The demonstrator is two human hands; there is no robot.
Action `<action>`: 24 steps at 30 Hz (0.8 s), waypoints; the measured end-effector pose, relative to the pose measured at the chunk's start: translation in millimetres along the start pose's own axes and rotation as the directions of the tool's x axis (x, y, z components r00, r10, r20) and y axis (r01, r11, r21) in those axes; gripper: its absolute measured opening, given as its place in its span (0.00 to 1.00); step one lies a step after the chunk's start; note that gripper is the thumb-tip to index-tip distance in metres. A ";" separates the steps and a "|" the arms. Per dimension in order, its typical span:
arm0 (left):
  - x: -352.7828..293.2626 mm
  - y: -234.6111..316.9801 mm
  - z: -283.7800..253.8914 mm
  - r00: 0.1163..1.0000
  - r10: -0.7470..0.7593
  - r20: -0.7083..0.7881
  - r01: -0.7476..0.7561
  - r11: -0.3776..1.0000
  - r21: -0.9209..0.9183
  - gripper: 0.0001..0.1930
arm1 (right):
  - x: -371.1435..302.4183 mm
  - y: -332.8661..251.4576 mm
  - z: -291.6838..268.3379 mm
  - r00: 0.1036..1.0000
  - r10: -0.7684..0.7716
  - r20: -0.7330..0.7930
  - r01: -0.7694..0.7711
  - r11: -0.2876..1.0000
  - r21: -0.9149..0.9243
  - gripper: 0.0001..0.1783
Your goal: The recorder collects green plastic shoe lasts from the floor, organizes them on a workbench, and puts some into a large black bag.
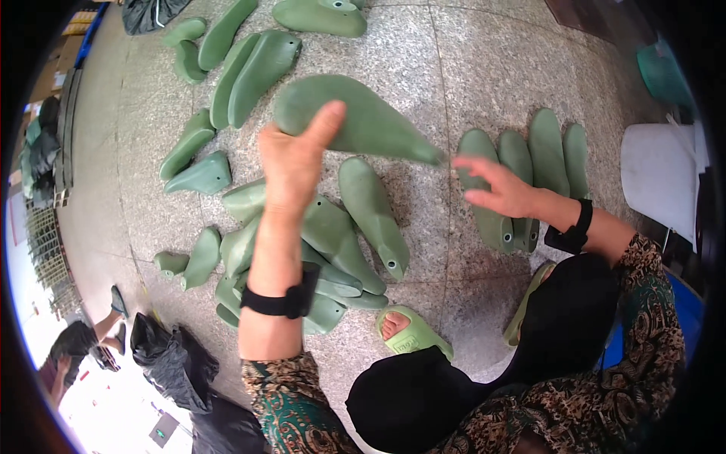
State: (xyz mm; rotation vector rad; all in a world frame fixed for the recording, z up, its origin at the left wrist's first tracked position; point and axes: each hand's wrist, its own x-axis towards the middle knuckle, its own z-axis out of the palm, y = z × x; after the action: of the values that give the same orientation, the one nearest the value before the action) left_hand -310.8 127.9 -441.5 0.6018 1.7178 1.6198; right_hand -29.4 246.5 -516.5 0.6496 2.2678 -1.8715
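Observation:
A large green shoe last (363,117) is raised above the floor, its narrow tip pointing right. My left hand (299,151) grips it by the wide end, thumb across its face. Just beyond the tip is my right hand (503,189), fingers apart and holding nothing; whether a fingertip brushes the tip I cannot tell. Beneath the right hand, a row of green lasts (548,155) lies side by side. Below my left forearm is a heap of green lasts (329,234), partly hidden by the arm. A single last (374,212) rests at the heap's right side.
More green lasts (261,76) lie in groups at the far left. A white plastic stool or bin (662,181) stands at the right. Black bags (174,363) sit at lower left, near another person (76,344). My foot in a green slipper (412,333) is close to the heap.

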 end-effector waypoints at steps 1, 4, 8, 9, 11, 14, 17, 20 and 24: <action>-6.6 -15.2 9.1 0.995 -0.080 0.056 0.087 0.987 -0.133 0.12 | 2.3 -3.4 -6.0 1.000 0.000 0.002 0.000 1.000 -0.002 0.32; -39.3 -51.7 20.4 0.950 -0.265 0.167 0.286 0.951 -0.119 0.13 | 13.5 -33.2 1.5 0.927 -0.375 0.026 0.360 0.867 -0.345 0.38; -59.4 -77.4 28.6 0.944 -0.296 0.147 0.221 0.897 0.383 0.20 | 4.5 -44.2 39.7 0.962 -0.170 0.214 0.254 0.846 -0.469 0.43; -61.6 -78.1 30.0 0.991 -0.056 0.124 -0.053 0.677 0.734 0.22 | 2.1 -39.8 43.0 0.961 -0.050 0.273 0.195 0.823 -0.534 0.45; -71.4 -74.5 31.6 0.990 0.014 0.144 -0.113 0.699 0.706 0.26 | -1.6 -39.2 39.8 0.950 0.073 0.304 0.133 0.786 -0.603 0.46; -120.9 -63.9 24.3 0.994 -0.034 0.107 -0.061 0.633 0.771 0.27 | -7.9 -39.0 36.1 0.893 0.306 0.331 -0.097 0.847 -0.522 0.44; -173.0 -75.3 3.4 0.957 -0.256 0.139 0.053 0.623 0.780 0.35 | -5.9 -29.5 61.6 0.902 0.303 0.308 -0.170 0.904 -0.393 0.42; -187.2 -90.6 10.7 0.962 -0.237 0.137 0.072 0.702 0.708 0.38 | 4.8 -43.6 74.3 0.911 0.307 0.274 -0.191 0.905 -0.380 0.40; -183.4 -83.9 34.2 0.936 -0.327 0.131 0.138 0.682 0.718 0.36 | 5.9 -48.9 67.2 0.928 0.268 0.260 -0.245 0.962 -0.120 0.34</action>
State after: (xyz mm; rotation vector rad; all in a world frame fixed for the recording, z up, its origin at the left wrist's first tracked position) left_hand -155.0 5.8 -492.9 0.8498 2.0933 0.6198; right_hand -65.8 176.6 -489.4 0.5992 1.9696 -1.6202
